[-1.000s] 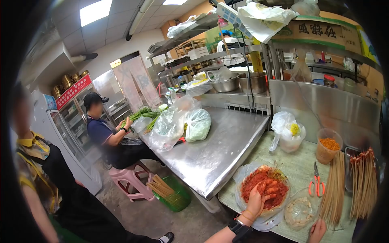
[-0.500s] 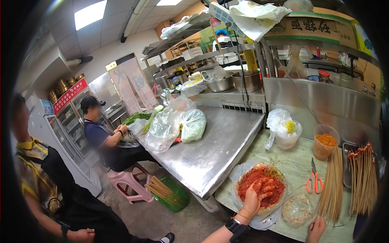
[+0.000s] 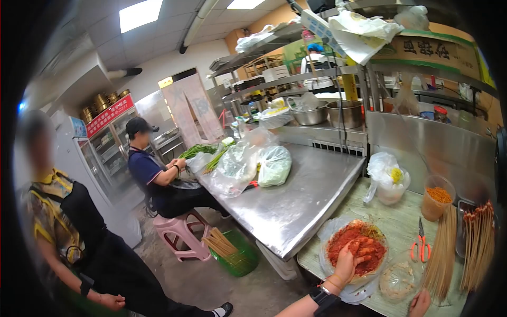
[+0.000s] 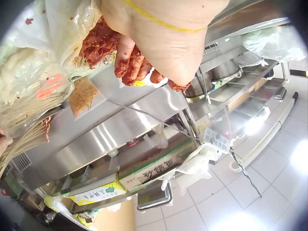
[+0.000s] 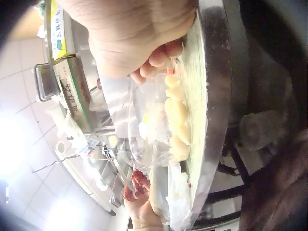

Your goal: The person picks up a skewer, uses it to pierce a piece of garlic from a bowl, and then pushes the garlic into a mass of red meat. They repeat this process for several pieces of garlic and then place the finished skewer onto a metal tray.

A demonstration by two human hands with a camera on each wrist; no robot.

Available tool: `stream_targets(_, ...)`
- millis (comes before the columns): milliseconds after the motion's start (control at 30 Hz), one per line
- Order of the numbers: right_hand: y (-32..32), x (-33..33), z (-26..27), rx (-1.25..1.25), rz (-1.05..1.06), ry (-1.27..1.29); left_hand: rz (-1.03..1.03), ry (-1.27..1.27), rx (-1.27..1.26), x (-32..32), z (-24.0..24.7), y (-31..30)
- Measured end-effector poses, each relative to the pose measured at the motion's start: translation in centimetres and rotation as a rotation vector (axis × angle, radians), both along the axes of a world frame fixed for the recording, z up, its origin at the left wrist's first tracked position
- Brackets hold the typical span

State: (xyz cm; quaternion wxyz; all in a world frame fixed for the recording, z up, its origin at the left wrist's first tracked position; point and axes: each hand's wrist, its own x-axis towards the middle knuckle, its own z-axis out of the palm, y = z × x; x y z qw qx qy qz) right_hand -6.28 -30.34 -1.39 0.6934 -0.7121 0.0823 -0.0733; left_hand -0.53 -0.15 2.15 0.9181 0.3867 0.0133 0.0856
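In the head view my left hand [image 3: 346, 262] lies over a bowl of red, paste-coated mixture [image 3: 369, 259], its fingers bent slightly and smeared red. The left wrist view shows the coated fingertips [image 4: 130, 70] hanging beside the mixture, parted from each other. A plastic bag lines the bowl [image 3: 328, 245]. My right hand [image 3: 420, 302] rests at the near edge of the table, fingers loosely curled, with nothing visible in them. Close by are a clear plastic tub [image 5: 149, 115] of pale yellowish pieces [image 5: 177, 115] and the lower ends of a bundle of bare skewers [image 3: 441, 259].
Orange-handled scissors [image 3: 421, 248] lie beyond the tub. Farther back stand a cup of orange crumbs [image 3: 438, 196] and a bagged container [image 3: 390, 185]. Filled skewers [image 3: 478, 248] lie at right. A seated person [image 3: 153, 169] handles greens across the steel table [image 3: 311, 179]; another person [image 3: 74, 227] stands at left.
The head view swings slightly one way and back. Both my hands keep their places. The standing person's hand has come into view at waist height.
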Motion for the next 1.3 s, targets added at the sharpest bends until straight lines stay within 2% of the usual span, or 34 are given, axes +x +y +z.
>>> stream_targets(133, 0.3, -0.2, 0.4, -0.138, -0.006, -0.053, -0.003, -0.014, 0.021, -0.1, 0.2, 0.0)
stream_targets(200, -0.6, 0.5, -0.2, -0.176, 0.062, 0.058, 0.030, -0.013, -0.013, 0.3, -0.7, 0.6)
stream_targets(267, -1.9, 3.2, -7.1, 0.105, -0.034, -0.094, 0.075, 0.050, -0.029, -0.1, 0.0, -0.3)
stream_targets(333, -1.2, 2.2, -5.0, -0.016, 0.002, -0.079, 0.060, 0.026, 0.020, -0.2, 0.5, -0.1)
stream_targets(400, -0.3, 1.6, -3.2, 0.047, 0.016, -0.062, 0.024, 0.014, 0.009, -0.2, 0.5, -0.1)
stream_targets(467, 0.0, 1.2, -2.1, -0.031, 0.035, -0.116, 0.015, 0.018, 0.015, -0.2, 0.6, -0.2)
stream_targets(633, 0.0, 1.2, -1.7, -0.106, -0.003, -0.140, 0.045, -0.055, -0.030, -0.3, 0.7, -0.4)
stream_targets(800, 0.0, 1.1, -1.7, -0.017, 0.029, -0.117, 0.045, -0.077, -0.007, -0.1, 0.3, -0.3)
stream_targets(1300, 0.1, 0.1, -1.0, -0.045, 0.039, -0.116, 0.071, -0.063, 0.051, -0.1, 0.4, -0.5)
